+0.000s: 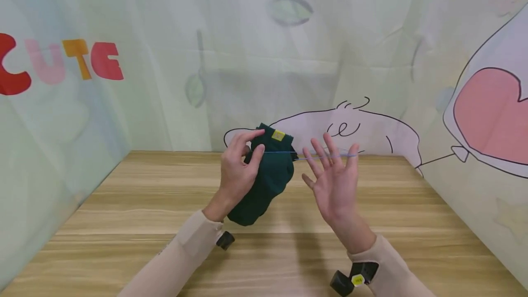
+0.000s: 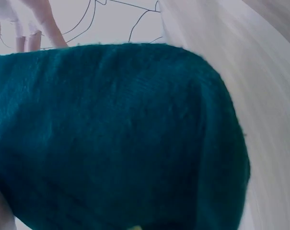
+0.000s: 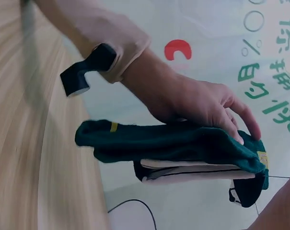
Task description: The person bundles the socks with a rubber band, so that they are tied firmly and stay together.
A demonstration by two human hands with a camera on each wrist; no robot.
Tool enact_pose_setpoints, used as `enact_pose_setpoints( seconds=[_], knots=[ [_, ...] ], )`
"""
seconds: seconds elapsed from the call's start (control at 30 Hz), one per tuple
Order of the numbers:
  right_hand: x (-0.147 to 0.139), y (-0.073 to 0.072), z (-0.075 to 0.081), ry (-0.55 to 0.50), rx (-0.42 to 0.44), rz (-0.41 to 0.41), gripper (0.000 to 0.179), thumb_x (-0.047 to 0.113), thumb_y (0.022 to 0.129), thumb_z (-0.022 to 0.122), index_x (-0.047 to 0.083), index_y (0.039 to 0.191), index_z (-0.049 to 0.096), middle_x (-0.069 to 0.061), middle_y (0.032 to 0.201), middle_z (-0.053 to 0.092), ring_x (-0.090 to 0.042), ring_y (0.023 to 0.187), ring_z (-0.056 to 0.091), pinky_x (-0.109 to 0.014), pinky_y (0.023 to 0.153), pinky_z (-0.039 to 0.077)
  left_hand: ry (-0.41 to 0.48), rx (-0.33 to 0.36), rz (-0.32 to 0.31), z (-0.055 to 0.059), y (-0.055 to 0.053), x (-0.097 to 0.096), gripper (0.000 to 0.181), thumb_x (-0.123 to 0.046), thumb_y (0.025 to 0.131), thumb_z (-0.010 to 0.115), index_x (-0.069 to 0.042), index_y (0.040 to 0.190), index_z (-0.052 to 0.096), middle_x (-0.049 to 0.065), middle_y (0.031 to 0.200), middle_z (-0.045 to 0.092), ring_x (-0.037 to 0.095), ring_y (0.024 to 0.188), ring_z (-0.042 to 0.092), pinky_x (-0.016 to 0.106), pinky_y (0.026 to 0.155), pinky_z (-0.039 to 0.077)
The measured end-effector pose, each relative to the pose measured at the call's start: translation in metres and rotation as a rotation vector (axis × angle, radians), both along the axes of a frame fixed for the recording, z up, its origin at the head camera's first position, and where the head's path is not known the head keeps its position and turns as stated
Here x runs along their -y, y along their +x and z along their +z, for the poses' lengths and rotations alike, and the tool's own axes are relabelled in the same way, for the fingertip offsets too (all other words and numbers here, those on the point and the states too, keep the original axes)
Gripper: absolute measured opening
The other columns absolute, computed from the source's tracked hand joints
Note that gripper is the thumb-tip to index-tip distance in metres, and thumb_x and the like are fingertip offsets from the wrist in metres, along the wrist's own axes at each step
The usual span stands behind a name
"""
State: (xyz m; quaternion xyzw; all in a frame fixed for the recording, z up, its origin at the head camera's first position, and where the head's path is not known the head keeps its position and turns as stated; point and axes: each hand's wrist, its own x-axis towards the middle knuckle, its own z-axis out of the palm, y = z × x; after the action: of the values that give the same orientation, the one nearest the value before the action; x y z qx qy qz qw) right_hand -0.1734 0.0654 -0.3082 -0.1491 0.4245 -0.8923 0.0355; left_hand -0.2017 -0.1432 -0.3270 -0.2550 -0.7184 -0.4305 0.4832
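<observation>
In the head view, my left hand (image 1: pixel 239 164) grips a bundle of dark green socks (image 1: pixel 268 173) near the top, beside a small yellow label (image 1: pixel 278 135). It holds the bundle above the table, tilted. White and grey layers (image 3: pixel 188 172) show beneath the green cloth in the right wrist view. A thin blue elastic band (image 1: pixel 280 152) stretches from the bundle across to my right hand (image 1: pixel 336 187). That hand stands palm towards me with fingers spread, and the band hooks round its rightmost digit. Green cloth (image 2: pixel 121 134) fills most of the left wrist view.
A wood-grain table (image 1: pixel 165 251) lies under both hands. Pale printed curtains (image 1: pixel 165 118) hang along its back and sides, with letters and cartoon drawings on them. Black wrist cameras (image 1: pixel 342 282) are strapped to both forearms.
</observation>
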Motion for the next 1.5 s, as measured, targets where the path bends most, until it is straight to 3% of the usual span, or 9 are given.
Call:
enact_pose_setpoints(
  seconds=[0.3, 0.43, 0.53, 0.63, 0.73, 0.87, 1.0, 1.17, 1.5],
  knots=[
    [0.013, 0.012, -0.012, 0.085, -0.506, -0.228, 0.076, 0.068, 0.099, 0.034, 0.020, 0.158, 0.033, -0.006, 0.156, 0.043, -0.028, 0.142, 0.041, -0.063, 0.116, 0.002, 0.050, 0.085, 0.048, 0.006, 0.004, -0.001, 0.033, -0.003, 0.094, 0.067, -0.003, 0.127, 0.061, 0.016, 0.116, 0.065, 0.024, 0.087, 0.063, 0.023, 0.063, 0.053],
    [0.019, 0.017, -0.016, 0.062, -0.720, -0.280, 0.077, 0.065, 0.097, 0.045, 0.015, 0.154, 0.039, -0.009, 0.152, 0.046, -0.030, 0.140, 0.043, -0.060, 0.118, 0.004, 0.120, 0.159, 0.054, 0.010, 0.005, -0.002, 0.034, -0.003, 0.095, 0.065, -0.004, 0.129, 0.059, 0.018, 0.111, 0.065, 0.023, 0.070, 0.063, 0.021, 0.057, 0.049],
    [0.022, 0.021, -0.018, 0.040, -0.804, -0.289, 0.073, 0.061, 0.099, 0.046, 0.013, 0.154, 0.040, -0.010, 0.151, 0.047, -0.032, 0.139, 0.044, -0.058, 0.118, 0.008, 0.195, 0.185, 0.046, 0.013, 0.007, -0.001, 0.034, -0.004, 0.096, 0.064, -0.005, 0.130, 0.057, 0.017, 0.106, 0.064, 0.022, 0.059, 0.060, 0.021, 0.053, 0.045],
    [0.023, 0.026, -0.018, 0.024, -0.718, -0.238, 0.070, 0.059, 0.102, 0.041, 0.015, 0.156, 0.035, -0.008, 0.153, 0.045, -0.030, 0.140, 0.043, -0.054, 0.119, 0.012, 0.268, 0.153, 0.045, 0.015, 0.009, 0.000, 0.034, -0.005, 0.097, 0.063, -0.004, 0.130, 0.052, 0.017, 0.104, 0.062, 0.024, 0.060, 0.063, 0.021, 0.059, 0.050],
    [0.022, 0.029, -0.016, 0.015, -0.490, -0.143, 0.068, 0.061, 0.104, 0.027, 0.023, 0.159, 0.027, -0.004, 0.157, 0.040, -0.027, 0.143, 0.039, -0.050, 0.119, 0.017, 0.307, 0.088, 0.043, 0.015, 0.010, -0.001, 0.034, -0.005, 0.098, 0.061, -0.001, 0.129, 0.047, 0.018, 0.104, 0.059, 0.026, 0.066, 0.068, 0.022, 0.066, 0.055],
    [0.017, 0.027, -0.010, -0.054, -0.164, -0.016, 0.071, 0.069, 0.100, 0.019, 0.029, 0.159, 0.025, 0.001, 0.159, 0.037, -0.022, 0.144, 0.037, -0.050, 0.117, 0.020, 0.283, -0.001, 0.022, 0.013, 0.011, -0.002, 0.033, -0.001, 0.097, 0.061, 0.001, 0.126, 0.044, 0.020, 0.108, 0.058, 0.028, 0.071, 0.070, 0.021, 0.067, 0.056],
    [0.014, 0.020, -0.006, -0.089, -0.004, 0.065, 0.076, 0.072, 0.098, 0.021, 0.028, 0.159, 0.024, 0.000, 0.158, 0.038, -0.020, 0.143, 0.038, -0.055, 0.117, 0.016, 0.220, -0.087, -0.043, 0.011, 0.011, -0.002, 0.036, 0.007, 0.094, 0.062, 0.002, 0.123, 0.042, 0.022, 0.110, 0.057, 0.030, 0.074, 0.068, 0.023, 0.072, 0.056],
    [0.015, 0.016, -0.005, -0.064, 0.029, 0.122, 0.076, 0.071, 0.098, 0.020, 0.025, 0.159, 0.026, -0.003, 0.158, 0.038, -0.021, 0.145, 0.035, -0.058, 0.118, 0.011, 0.192, -0.098, -0.186, 0.011, 0.010, 0.001, 0.041, 0.012, 0.092, 0.062, 0.004, 0.124, 0.038, 0.025, 0.107, 0.055, 0.029, 0.074, 0.067, 0.027, 0.078, 0.057],
    [0.014, 0.009, -0.010, 0.088, -0.196, 0.032, 0.075, 0.066, 0.101, 0.016, 0.020, 0.160, 0.024, -0.005, 0.158, 0.038, -0.026, 0.146, 0.034, -0.050, 0.119, 0.018, 0.145, 0.007, -0.361, 0.015, 0.012, 0.004, 0.042, 0.009, 0.095, 0.059, 0.005, 0.126, 0.032, 0.023, 0.101, 0.060, 0.024, 0.093, 0.062, 0.034, 0.093, 0.049]
  ],
)
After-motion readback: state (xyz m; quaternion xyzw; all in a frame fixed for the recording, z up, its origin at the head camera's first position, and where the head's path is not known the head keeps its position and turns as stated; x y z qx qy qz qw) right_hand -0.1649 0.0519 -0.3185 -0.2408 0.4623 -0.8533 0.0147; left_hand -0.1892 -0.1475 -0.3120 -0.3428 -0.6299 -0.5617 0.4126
